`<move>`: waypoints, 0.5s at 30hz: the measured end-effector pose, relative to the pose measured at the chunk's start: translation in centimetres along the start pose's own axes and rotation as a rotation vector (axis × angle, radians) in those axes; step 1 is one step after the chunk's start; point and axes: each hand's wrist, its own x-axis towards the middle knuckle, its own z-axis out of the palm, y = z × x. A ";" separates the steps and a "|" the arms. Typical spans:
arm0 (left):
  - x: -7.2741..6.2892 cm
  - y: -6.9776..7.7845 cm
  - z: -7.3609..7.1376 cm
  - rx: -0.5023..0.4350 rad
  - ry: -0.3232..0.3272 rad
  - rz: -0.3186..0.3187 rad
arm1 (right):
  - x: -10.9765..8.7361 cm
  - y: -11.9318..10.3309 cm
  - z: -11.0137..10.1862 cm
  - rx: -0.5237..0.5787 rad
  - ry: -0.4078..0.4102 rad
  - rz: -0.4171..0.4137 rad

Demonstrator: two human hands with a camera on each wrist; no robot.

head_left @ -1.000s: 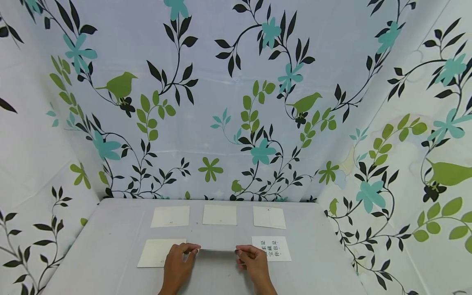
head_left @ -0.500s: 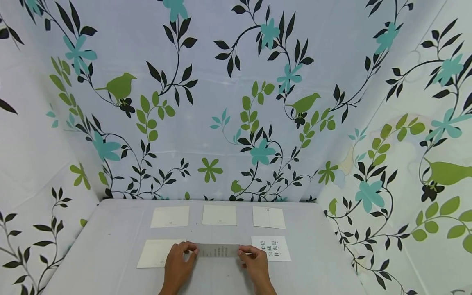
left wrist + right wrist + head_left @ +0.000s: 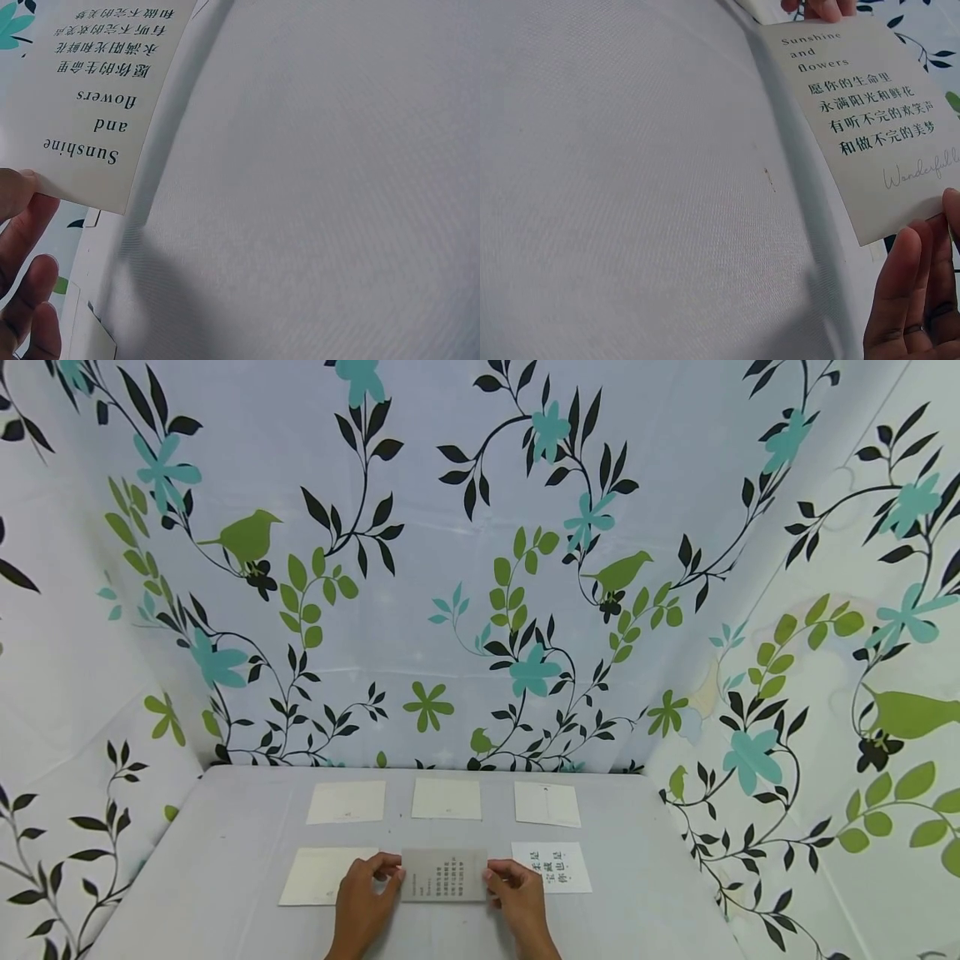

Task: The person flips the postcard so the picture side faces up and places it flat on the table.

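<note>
Between both hands a cream card (image 3: 445,875) is held by its two short edges, its printed side facing me. The left wrist view shows that card (image 3: 105,97) close up, with "Sunshine and flowers" and Chinese lines on it. My left hand (image 3: 363,902) pinches its left edge between thumb and fingers. On the opposite edge, my right hand (image 3: 519,897) pinches it the same way. In the right wrist view the card (image 3: 862,127) is tilted above the white cloth, and some script is cut off at the frame's side.
Three pale cards lie in a back row: left card (image 3: 346,802), middle card (image 3: 446,799) and right card (image 3: 547,803). In front, a blank card (image 3: 311,875) is partly behind my left hand, and a white lettered card (image 3: 562,867) beside my right. A patterned curtain (image 3: 450,568) hangs behind.
The card between my hands has turned from edge-on to face-on, so its printed side now shows. Both hands stay in nearly the same place and keep their pinch.
</note>
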 end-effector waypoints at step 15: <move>0.1 -0.5 0.4 -0.019 0.024 -0.043 | 0.0 0.4 0.2 0.017 0.019 -0.013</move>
